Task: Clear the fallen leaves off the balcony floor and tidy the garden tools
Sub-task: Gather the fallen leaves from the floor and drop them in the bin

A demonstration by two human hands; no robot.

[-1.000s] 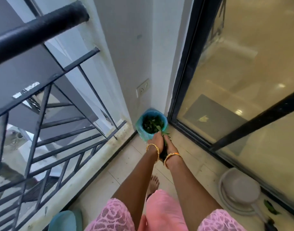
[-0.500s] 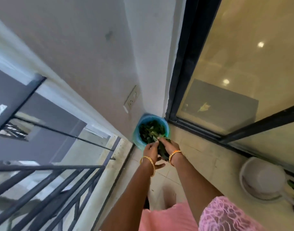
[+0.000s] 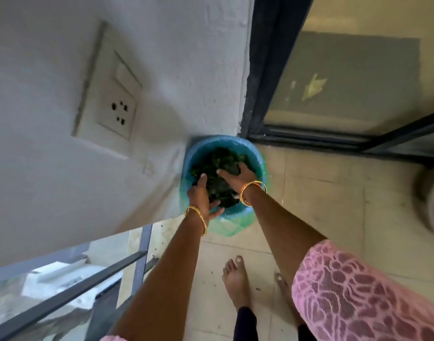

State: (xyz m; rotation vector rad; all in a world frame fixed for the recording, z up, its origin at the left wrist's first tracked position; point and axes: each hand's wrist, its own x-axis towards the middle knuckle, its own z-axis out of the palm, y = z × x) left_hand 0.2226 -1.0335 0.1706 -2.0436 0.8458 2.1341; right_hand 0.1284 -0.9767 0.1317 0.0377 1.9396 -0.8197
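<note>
Both my hands reach into the round blue plastic bin point(image 3: 256, 156) in the wall corner, left hand point(image 3: 200, 195) spread-fingered at its near-left rim, right hand point(image 3: 234, 174) flat, pressing the dark green leaves point(image 3: 217, 161) heaped directly beneath it.

Nothing readable here, honestly. The wall socket plate point(image 3: 107, 94) on the left has just bare holes and a blank switch, no brand or marking I can make out. The blue bin point(image 3: 257, 156) in the far corner carries no label on the rim that shows. The glass door point(image 3: 346, 82) on the right has no sticker or lettering either, just a blurry pale shape behind it. No numbers or signs on the floor tiles point(image 3: 321, 217).
</note>
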